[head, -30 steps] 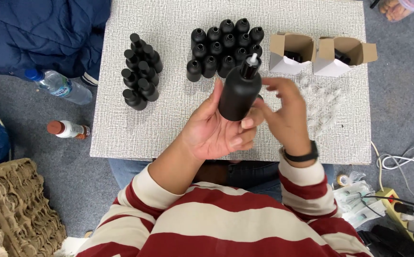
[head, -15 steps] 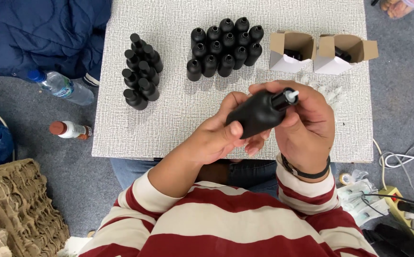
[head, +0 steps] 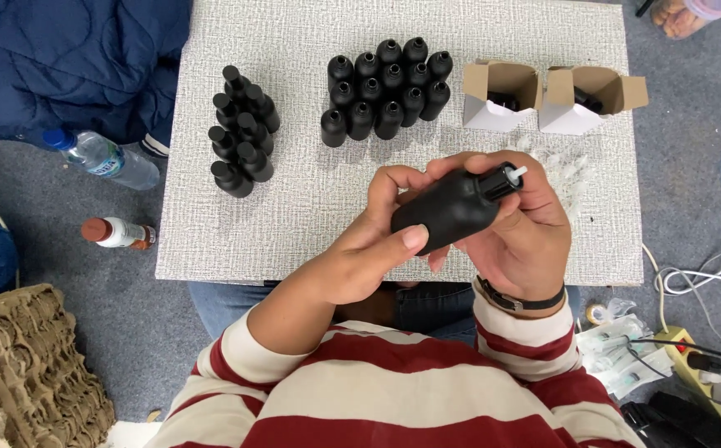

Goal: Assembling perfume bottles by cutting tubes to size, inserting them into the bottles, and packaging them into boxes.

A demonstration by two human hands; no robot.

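head view, one moment. black bottle point(head: 447, 211) held tilted above the table's near edge, neck pointing toward 2 o'clock, clear of the surface. left hand point(head: 368, 249) wrapped around the bottle's base and body, thumb lying along the lower side. right hand point(head: 522, 236) closed around the neck end, fingers curled over a black cap point(head: 500, 181) with a small white tip showing. both hands gripping the same bottle; neither is open

risk, judged: the bottle is smooth and held in the air by its two ends, so a loose left grip while the right works at the cap could let it roll out and drop onto the table or the floor. a cap set crooked on the neck could jam or sit loose; cannot tell from here whether it is seated straight. small clear parts point(head: 563, 166) lie on the table at 1 o'clock from the hands, close enough that a sleeve or wrist could scatter them

surface: grey textured table point(head: 294, 91). cluster of capless black bottles point(head: 385, 87) at 12 o'clock, a second cluster of capped ones point(head: 242, 133) at 10 o'clock, two open white cartons point(head: 555, 99) at 1 o'clock

room: grey carpet, blue quilted jacket point(head: 53, 58) at far 10 o'clock, two water bottles point(head: 107, 195) on the floor at 9 o'clock, stacked brown pulp trays point(head: 29, 365) at 8 o'clock, cables and a power strip point(head: 704, 365) at 4 o'clock
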